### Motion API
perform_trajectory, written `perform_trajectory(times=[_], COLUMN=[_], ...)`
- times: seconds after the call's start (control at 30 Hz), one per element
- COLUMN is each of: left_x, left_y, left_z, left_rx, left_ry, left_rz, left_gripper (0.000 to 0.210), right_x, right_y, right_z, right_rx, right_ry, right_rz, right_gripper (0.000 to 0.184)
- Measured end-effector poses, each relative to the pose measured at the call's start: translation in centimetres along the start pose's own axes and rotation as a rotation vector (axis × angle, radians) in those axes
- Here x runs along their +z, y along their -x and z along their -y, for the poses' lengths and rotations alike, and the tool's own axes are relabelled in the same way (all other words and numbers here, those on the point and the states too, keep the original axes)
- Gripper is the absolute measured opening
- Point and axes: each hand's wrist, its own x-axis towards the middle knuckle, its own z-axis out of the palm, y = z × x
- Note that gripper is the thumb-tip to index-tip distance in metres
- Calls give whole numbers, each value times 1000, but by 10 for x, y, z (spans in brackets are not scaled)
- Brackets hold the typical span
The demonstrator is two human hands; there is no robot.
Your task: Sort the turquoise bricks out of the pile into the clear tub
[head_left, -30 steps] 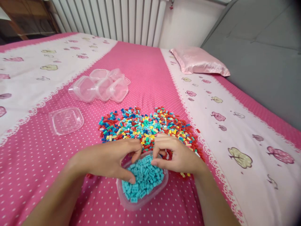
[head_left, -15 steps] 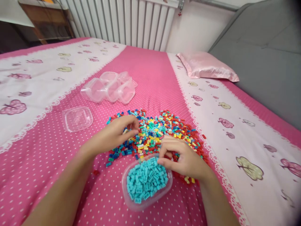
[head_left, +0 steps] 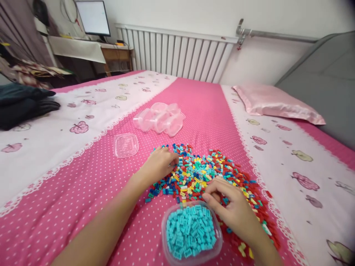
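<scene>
A broad heap of small toy building bricks [head_left: 194, 173] in red, blue, yellow, green and turquoise lies on the bed. My left hand [head_left: 161, 164] reaches over the heap's left side, fingers curled down to the bricks; the fingertips are partly hidden, and I cannot make out anything in them. In front of the heap sits a clear plastic tub [head_left: 164, 240] full of turquoise bricks [head_left: 191, 231]. Just past its upper right rim, my right hand [head_left: 230, 203] has its thumb and bent fingers drawn together. Whatever they pinch is too small to name.
A clear lid [head_left: 126, 145] lies left of the heap. Several clear empty tubs [head_left: 161, 120] are grouped behind it. Farther off are a pink pillow [head_left: 277, 101], dark folded clothing [head_left: 24, 105], a radiator [head_left: 177, 55] and a desk with a monitor [head_left: 93, 18].
The view has tilted up and turned left, so the desk and clothing now show. My left hand has curled lower onto the bricks; my right hand stays beside the tub, its fingers closer together.
</scene>
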Motion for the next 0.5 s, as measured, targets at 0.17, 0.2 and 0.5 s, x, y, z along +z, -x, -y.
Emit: perform_trajectory(times=[0.17, 0.2, 0.5], left_x=[-8, -11, -27], left_y=[1, 1, 9], left_z=[-2, -4, -33], left_rx=[-13, 5, 373], left_ry=[75, 122, 807], left_rz=[-42, -54, 208], left_gripper=[14, 14, 16], right_x=[-1, -1, 6], right_y=[-1, -1, -1], right_z=[-1, -1, 6], right_rx=[8, 9, -23], right_ry=[26, 30, 20], right_rz=[-16, -18, -57], right_gripper=[27, 26, 6])
